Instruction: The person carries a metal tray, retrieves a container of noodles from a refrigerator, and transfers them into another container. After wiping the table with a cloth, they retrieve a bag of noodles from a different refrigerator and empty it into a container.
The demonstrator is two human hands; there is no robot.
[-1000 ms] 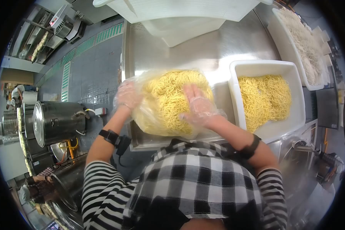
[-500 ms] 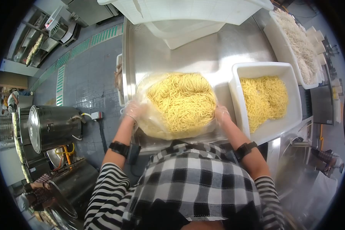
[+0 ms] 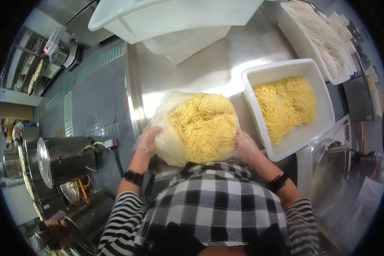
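A clear plastic bag (image 3: 161,112) full of yellow noodles (image 3: 205,128) lies at the front of the steel table, close to my checked apron. My left hand (image 3: 148,138), in a loose clear glove, grips the bag's left side. At the opposite side, my gloved right hand (image 3: 245,147) has its fingers closed on the bag's edge. Just right of that hand stands a white plastic tub (image 3: 301,143) with more yellow noodles (image 3: 286,104) in it.
White bins (image 3: 175,21) stand at the table's (image 3: 260,40) far side. A long tub of pale noodles (image 3: 318,36) is at the upper right. Left of the table, a large steel pot (image 3: 68,158) stands on the tiled floor. Other people are small in the background.
The bag of noodles has been drawn nearer to my body and its noodles look more bunched together. Both hands stay at its sides. The view has turned slightly.
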